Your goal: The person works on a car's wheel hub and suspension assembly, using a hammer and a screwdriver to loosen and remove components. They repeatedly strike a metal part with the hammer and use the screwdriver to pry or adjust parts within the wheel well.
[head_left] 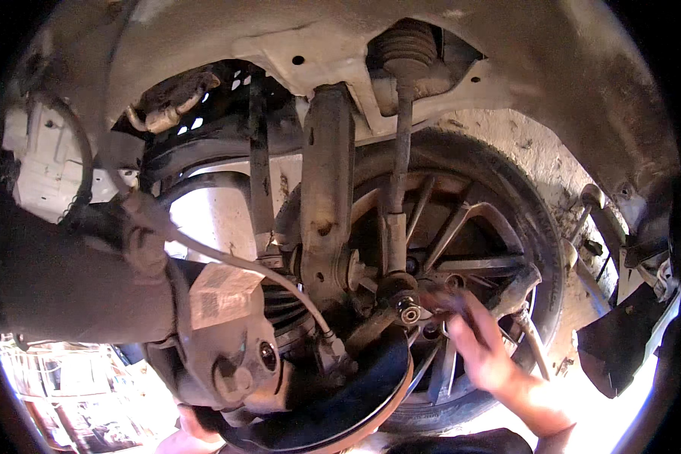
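tie-rod end [398, 287], centre; right hand [475, 337] held just right of it, blurred, grip cannot be told; left hand [197, 425], near left, mostly hidden, likewise untold; right hand could be scraped by a slip.

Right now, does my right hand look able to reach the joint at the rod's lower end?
Probably yes: the right hand is close beside the joint, with nothing visible between them.

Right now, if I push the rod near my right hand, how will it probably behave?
The rod looks straight and metallic, so it is probably stiff. Its upper end meets a ribbed boot, so it may swing a little there. Its dull surface suggests only slight slipperiness.
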Motion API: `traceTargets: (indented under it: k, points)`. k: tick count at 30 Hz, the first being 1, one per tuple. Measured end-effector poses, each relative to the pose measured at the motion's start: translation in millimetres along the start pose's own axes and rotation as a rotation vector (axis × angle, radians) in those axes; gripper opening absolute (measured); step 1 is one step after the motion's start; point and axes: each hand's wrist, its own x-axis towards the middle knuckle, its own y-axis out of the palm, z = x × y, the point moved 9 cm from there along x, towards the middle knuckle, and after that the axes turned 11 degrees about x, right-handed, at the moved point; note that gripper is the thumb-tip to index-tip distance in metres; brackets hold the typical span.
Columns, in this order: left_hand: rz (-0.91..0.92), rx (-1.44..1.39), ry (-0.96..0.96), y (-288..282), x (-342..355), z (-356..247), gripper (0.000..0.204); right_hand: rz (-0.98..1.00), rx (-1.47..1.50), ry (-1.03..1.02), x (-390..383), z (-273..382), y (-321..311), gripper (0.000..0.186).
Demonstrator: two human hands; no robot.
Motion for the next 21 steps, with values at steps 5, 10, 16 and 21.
traceTargets:
  k: [5, 10, 16, 21]
  points:
    - [0.037, -0.037, 0.002, 4.3, 1.1, 5.0, 0.072, 0.117, 0.675, 0.49, 54.3, -36.3, 42.6, 0.057]
    - [0.061, -0.059, -0.01, 5.2, 3.4, 12.3, 0.072, 0.225, 0.742, 0.558, 59.2, -36.1, 60.9, 0.057]
    - [0.086, -0.077, -0.008, 7.7, 6.4, 14.5, 0.071, 0.281, 0.665, 0.581, 67.9, -36.4, 66.0, 0.06]
    - [0.109, -0.085, 0.001, 12.8, 10.1, 15.9, 0.071, 0.237, 0.606, 0.553, 68.3, -37.0, 62.4, 0.064]
